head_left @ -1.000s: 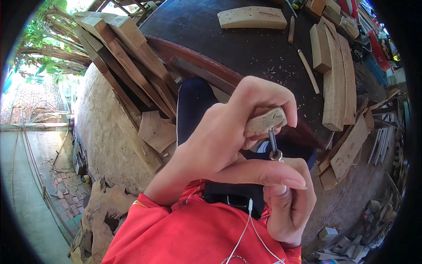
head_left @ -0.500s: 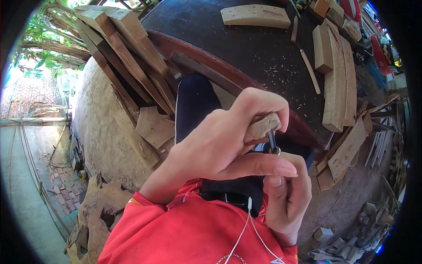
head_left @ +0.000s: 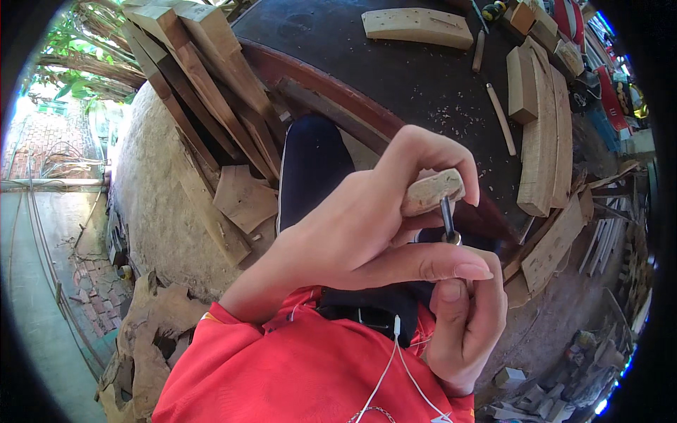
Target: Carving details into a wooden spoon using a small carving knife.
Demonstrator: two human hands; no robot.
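Observation:
Closed around a small pale block of wood [head_left: 427, 194], my left hand [head_left: 356, 222] holds it above my lap. Its index finger curls over the far side, and its thumb stretches across to my right hand [head_left: 469, 321]. That right hand is closed on a carving tool [head_left: 447, 217], whose dark narrow shaft and shiny ferrule show while the handle is hidden in the fingers. The upper end of the shaft meets the face of the block. Whether the tip is sunk into the wood, I cannot tell.
A dark table [head_left: 395, 77] with a reddish edge bears wood shavings, a curved wooden piece [head_left: 417, 28], a wooden-handled tool [head_left: 501, 120] and stacked beams [head_left: 539, 141]. Long planks [head_left: 204, 77] lean at the left. Offcuts [head_left: 245, 197] and driftwood-like wood [head_left: 151, 321] lie on the floor. White earphone cords hang over my shirt.
Both hands, with the block and the carving tool, have shifted slightly right in the picture. The block's face is turned a little more into view. Both grips stay the same.

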